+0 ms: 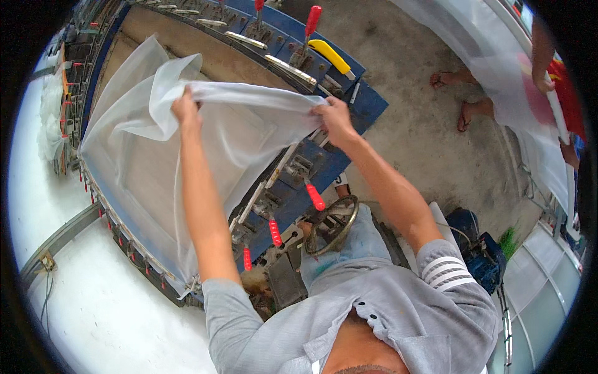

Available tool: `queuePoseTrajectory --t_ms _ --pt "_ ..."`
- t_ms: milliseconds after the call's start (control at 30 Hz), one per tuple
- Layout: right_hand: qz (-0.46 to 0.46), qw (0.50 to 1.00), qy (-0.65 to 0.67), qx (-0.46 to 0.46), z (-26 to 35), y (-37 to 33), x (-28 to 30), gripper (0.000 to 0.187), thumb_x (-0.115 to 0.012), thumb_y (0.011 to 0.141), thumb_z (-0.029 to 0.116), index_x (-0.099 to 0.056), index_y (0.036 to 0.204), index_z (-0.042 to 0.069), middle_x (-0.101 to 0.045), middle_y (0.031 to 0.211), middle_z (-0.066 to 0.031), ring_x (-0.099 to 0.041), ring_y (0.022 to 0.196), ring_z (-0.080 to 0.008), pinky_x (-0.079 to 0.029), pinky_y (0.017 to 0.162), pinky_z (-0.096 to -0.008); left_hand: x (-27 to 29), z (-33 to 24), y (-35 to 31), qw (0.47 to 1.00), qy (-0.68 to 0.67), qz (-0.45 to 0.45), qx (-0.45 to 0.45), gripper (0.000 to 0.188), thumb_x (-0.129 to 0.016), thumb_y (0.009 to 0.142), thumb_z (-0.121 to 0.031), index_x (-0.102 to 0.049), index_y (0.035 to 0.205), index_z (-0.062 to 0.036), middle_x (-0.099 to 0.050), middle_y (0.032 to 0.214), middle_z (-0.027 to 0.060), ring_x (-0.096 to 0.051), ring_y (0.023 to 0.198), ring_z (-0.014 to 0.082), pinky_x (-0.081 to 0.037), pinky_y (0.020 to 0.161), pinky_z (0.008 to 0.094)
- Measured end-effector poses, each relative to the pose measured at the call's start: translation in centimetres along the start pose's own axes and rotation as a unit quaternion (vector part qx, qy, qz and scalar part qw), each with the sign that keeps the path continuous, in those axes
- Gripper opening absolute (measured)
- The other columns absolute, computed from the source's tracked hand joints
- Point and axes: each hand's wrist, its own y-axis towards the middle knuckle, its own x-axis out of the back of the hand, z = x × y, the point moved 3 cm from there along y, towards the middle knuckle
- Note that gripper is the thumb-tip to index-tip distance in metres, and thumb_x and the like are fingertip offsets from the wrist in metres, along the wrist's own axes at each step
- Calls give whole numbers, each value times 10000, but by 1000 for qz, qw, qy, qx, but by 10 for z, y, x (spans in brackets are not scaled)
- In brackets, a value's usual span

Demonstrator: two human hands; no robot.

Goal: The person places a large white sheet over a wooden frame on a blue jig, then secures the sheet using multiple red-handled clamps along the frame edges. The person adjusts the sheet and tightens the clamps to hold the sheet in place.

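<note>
A sheet of translucent white mesh fabric lies loosely over a blue-edged frame table, its upper edge lifted and folded. My left hand is closed on that edge near the sheet's middle. At the sheet's right corner, beside the table's right end, my right hand pinches the same edge. Between my hands the edge is drawn fairly taut, while folds bunch up to the left of my left hand. Through the fabric a pale rectangular outline shows faintly.
Red-handled toggle clamps line the blue table edge. A yellow utility knife rests at the far corner. A metal handwheel stands before my lap. At right another person's hand holds a bar with white mesh.
</note>
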Motion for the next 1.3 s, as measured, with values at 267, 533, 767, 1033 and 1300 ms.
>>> queuePoseTrajectory --t_ms 267,533,767,1033,1300 --pt "-122 992 -15 -1 2 43 42 130 -626 839 107 -646 882 -14 -637 710 -83 -603 602 -146 -475 503 -306 -108 42 -56 970 -51 236 -23 441 -630 868 -229 -531 1230 4 -642 1093 129 -596 1029 222 -429 931 370" --pt "-149 989 3 -25 0 29 62 154 -653 847 127 -637 911 -11 -634 785 -49 -603 643 -148 -506 610 -304 -22 -4 -183 940 180 195 -214 179 -632 832 -116 -681 989 -48 -678 1001 134 -641 924 240 -462 872 328" --pt "-126 992 12 15 4 30 62 136 -648 856 127 -632 848 -7 -638 738 -58 -601 607 -134 -486 535 -278 -56 6 -371 802 146 516 -261 287 -649 803 -300 -663 922 -39 -665 939 108 -631 865 278 -475 821 410" --pt "-91 995 22 20 -2 35 63 206 -650 860 148 -607 974 -17 -642 836 -65 -627 714 -174 -524 668 -313 -95 112 -406 686 462 446 -341 98 -608 743 -177 -628 682 -103 -640 704 102 -614 633 217 -391 578 357" --pt "-92 995 22 40 3 48 57 240 -656 853 149 -604 1028 -8 -639 938 -76 -623 833 -196 -477 687 -330 -91 123 -396 739 446 358 -357 94 -624 714 -192 -625 704 -99 -603 683 64 -589 697 233 -420 634 363"
